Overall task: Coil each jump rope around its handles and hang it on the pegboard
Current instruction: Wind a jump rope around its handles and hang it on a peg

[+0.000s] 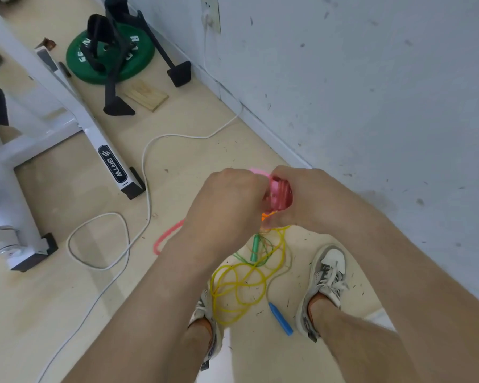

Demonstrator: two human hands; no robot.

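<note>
A pink jump rope (280, 195) is held between both hands at the middle of the view, its cord wound in turns around the pink handles. My left hand (227, 201) grips the left side of the bundle. My right hand (313, 197) curls round its right side. A loose stretch of pink cord (166, 234) hangs down to the left, below my left wrist. On the floor between my shoes lies a tangle of yellow rope (241, 283) with a green handle (255, 247) and a blue handle (281, 319). No pegboard is in view.
A white wall (371, 92) runs along the right. A white exercise machine frame (75, 117) stands at the left, with a green weight plate (111, 55) and black stand behind it. A white power cable (147, 172) snakes over the wooden floor. A small wooden block (145, 95) lies nearby.
</note>
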